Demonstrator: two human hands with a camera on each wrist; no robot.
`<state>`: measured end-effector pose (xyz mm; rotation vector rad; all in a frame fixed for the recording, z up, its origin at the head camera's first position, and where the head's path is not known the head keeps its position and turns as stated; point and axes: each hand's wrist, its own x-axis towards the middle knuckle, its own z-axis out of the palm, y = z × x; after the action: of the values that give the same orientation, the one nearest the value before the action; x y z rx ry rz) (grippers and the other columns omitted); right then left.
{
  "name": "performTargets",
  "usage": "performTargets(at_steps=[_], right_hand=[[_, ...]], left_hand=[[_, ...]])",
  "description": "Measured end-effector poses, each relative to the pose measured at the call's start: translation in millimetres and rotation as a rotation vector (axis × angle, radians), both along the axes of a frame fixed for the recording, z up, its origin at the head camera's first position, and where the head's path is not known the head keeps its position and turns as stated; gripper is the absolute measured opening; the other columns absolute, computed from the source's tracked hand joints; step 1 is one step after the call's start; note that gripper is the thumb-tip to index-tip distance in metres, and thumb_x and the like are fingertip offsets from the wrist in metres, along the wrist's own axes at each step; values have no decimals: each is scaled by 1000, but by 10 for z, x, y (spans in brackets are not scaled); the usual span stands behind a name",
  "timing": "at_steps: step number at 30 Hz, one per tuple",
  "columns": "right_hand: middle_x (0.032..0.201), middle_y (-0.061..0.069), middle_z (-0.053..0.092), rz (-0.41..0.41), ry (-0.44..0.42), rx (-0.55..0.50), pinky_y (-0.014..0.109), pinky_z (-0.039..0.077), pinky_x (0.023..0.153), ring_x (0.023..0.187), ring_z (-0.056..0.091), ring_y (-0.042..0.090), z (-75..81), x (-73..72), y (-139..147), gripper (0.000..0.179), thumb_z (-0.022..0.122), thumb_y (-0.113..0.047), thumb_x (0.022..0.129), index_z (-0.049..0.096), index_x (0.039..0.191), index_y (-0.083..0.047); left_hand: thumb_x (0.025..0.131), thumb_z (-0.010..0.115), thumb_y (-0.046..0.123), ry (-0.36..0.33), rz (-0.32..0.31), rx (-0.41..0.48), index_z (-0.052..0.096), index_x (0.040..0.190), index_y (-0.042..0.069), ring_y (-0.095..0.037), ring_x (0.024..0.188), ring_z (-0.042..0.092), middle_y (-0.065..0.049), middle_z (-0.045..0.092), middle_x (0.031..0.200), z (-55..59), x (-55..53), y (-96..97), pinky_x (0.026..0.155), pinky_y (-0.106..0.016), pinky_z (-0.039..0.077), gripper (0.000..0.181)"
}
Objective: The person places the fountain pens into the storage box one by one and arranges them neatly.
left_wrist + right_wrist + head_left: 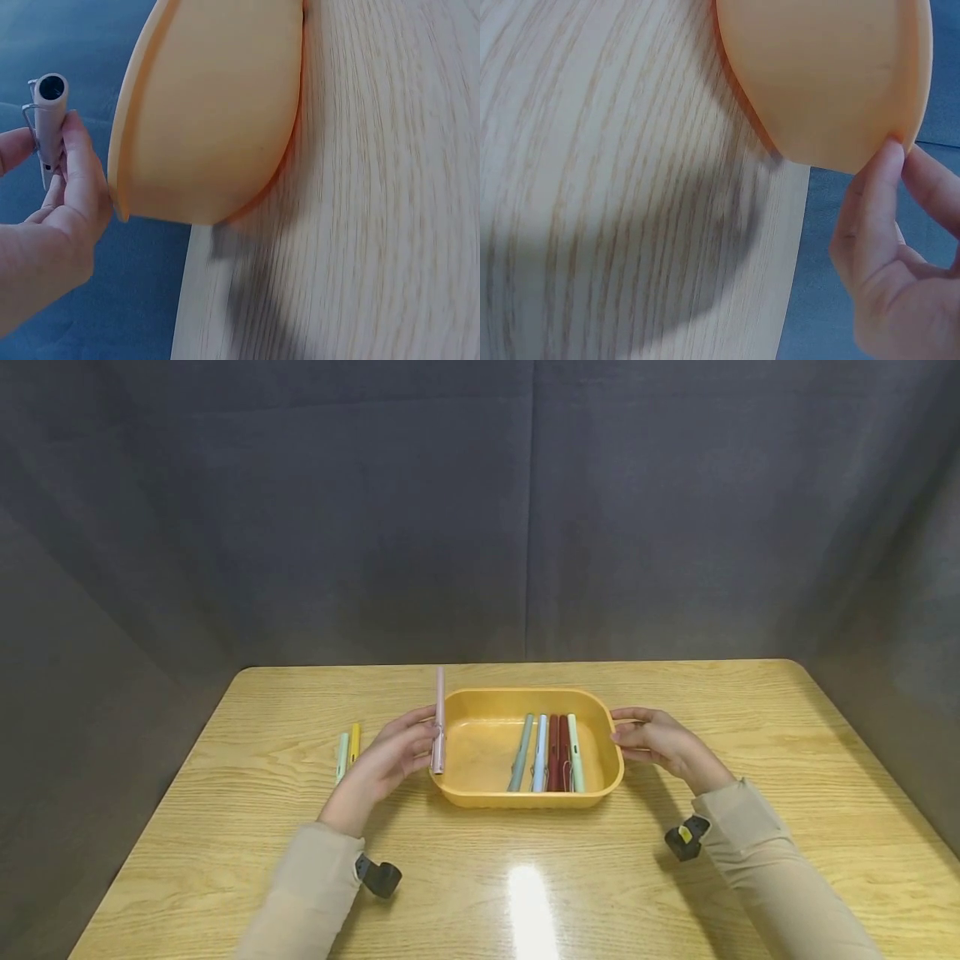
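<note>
My left hand [381,762] pinches a pale pink pen [440,697] between thumb and fingers. The pen stands roughly lengthwise above the left rim of a yellow plastic tray [487,800]. In the left wrist view the pen's round end [52,87] and metal clip face the camera. On the tray's right side, my right hand [666,745] pinches the rim; the right wrist view shows thumb and fingertips [891,150] on the tray's edge. Inside the tray's right half lie a grey-green pen [521,752], a light blue pen [540,752], two dark red pens [553,752] and a pale green pen [576,752].
Left of the tray, a mint green pen [342,756] and a yellow pen [356,742] lie on the wooden table [255,793], partly behind the left hand. A dark grey curtain [375,527] hangs behind the table's far edge.
</note>
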<state>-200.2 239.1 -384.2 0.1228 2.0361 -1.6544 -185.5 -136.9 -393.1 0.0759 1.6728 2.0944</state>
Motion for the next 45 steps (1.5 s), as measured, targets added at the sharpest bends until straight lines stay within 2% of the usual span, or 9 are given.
performTargets(at_steps=[8,14,20,25,27,30,34,40,45], right_hand=[[94,-6,58,2,1,2,16,58,79,81,63,0,5,0,-5,59,53,-3,94,24,144,10],[97,-6,57,9,4,12,16,58,79,80,62,0,-13,-6,0,60,53,-3,94,23,145,10],[95,-5,58,8,7,15,16,58,79,80,62,0,-10,1,7,60,53,-3,94,24,144,10],[95,-7,58,4,8,19,15,58,78,80,62,-1,-1,6,7,60,54,-3,94,24,144,10],[94,-7,58,4,12,22,15,58,78,80,62,-1,0,7,5,60,53,-3,94,24,144,10],[94,-7,58,1,14,24,16,58,78,80,62,-1,-10,2,1,59,53,-3,94,24,144,10],[94,-6,59,4,18,23,16,58,78,80,63,0,-27,-3,4,60,53,-3,94,24,144,11],[94,-6,58,8,20,16,16,58,78,80,62,0,-7,2,5,59,54,-4,94,24,143,11],[90,-8,57,0,10,16,15,58,77,80,62,0,3,4,-9,59,53,-3,94,24,144,10]], left_hand=[[96,50,10,9,-24,-42,22,149,1,-6,94,61,3,56,108,34,-15,111,81,-19,56,61],[96,50,9,-4,-6,-27,25,149,4,-6,93,61,3,56,105,68,-25,205,83,-21,56,59],[95,52,9,12,10,-62,31,147,5,-9,95,61,1,57,106,74,-43,312,84,-22,56,56],[95,54,10,13,14,-106,35,145,5,-21,108,60,-15,55,124,51,-67,409,88,-26,58,54],[95,54,10,17,12,-128,35,145,4,-24,110,59,-22,51,132,47,-72,448,91,-30,57,53],[95,55,9,22,11,-157,36,144,2,-24,108,61,-26,48,136,44,-75,512,95,-35,56,53],[95,56,8,29,3,-201,37,143,2,-24,107,62,-25,50,135,46,-72,599,96,-39,55,52],[94,56,6,23,-6,-233,38,142,2,-32,115,59,-25,51,135,35,-86,681,96,-42,55,51],[93,58,5,2,4,-283,41,140,2,-29,108,62,-23,53,132,3,-112,725,90,-40,58,51]])
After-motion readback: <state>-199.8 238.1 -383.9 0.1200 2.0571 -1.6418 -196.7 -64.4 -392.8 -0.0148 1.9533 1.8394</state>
